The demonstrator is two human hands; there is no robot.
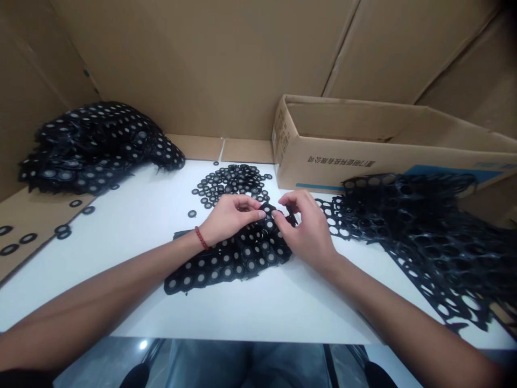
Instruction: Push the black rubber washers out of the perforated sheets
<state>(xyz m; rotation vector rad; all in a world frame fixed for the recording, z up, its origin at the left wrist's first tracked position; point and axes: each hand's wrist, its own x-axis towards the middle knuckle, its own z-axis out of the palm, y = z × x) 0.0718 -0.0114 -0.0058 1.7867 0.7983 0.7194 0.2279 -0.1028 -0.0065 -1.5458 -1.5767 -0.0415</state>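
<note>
A black rubber sheet of joined rings (pixel 228 269) lies on the white table in front of me, its upper right end lifted between my hands. My left hand (pixel 232 218), with a red bead bracelet at the wrist, pinches the raised edge between thumb and fingers. Close by on the right, my right hand (pixel 305 226) grips the same edge, its thumb against a ring and a dark strip of rubber by its fingers. Just beyond my hands lies a pile of loose black rings (pixel 230 183).
A large heap of ring sheets (pixel 97 145) stands at the back left, with stray rings (pixel 62 231) near it. An open cardboard box (pixel 343 161) sits at the back right. Punched-out black rubber webbing (pixel 428 231) spreads over the right side. Cardboard walls (pixel 202 64) enclose the white table (pixel 226 318).
</note>
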